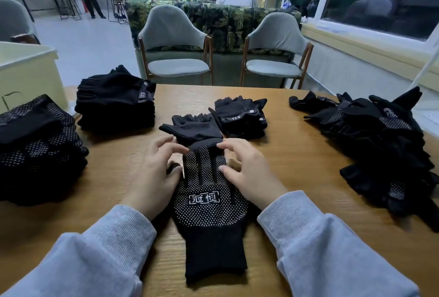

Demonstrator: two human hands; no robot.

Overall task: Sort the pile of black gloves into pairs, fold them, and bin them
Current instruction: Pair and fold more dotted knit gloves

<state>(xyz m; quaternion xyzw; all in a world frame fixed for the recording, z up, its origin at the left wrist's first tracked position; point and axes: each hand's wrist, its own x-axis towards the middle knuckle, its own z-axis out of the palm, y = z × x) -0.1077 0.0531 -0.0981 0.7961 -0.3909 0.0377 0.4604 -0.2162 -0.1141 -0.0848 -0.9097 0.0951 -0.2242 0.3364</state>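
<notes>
Cuff of the dotted glove sits nearest me at 6 o'clock, on the wooden table. Long axis runs 6 to 12; its fingers point away from me to 12 o'clock, dotted palm up with a white boxed logo on it. Looks like a second glove lies under it, can't tell for sure.

My left hand is on the glove's 9 o'clock side, fingers curled, fingertips touching the glove's fingers near the tips, thumb on its thumb. My right hand is on the 3 o'clock side, fingers curled, index tip at the glove's fingertips, thumb pressed on its outer finger. Whether either hand really pinches cloth I can't tell. Grey sleeves on both arms.

Just past the fingertips at 12 o'clock, touching or overlapping them, a fingerless glove, cut fingers pointing to 12. At 1 o'clock a small stack of fingerless gloves. At 10 o'clock a tall folded stack with a label strip. At 9 o'clock a dotted stack. At 3 o'clock the loose unsorted pile. Beyond the table, two grey chairs.
</notes>
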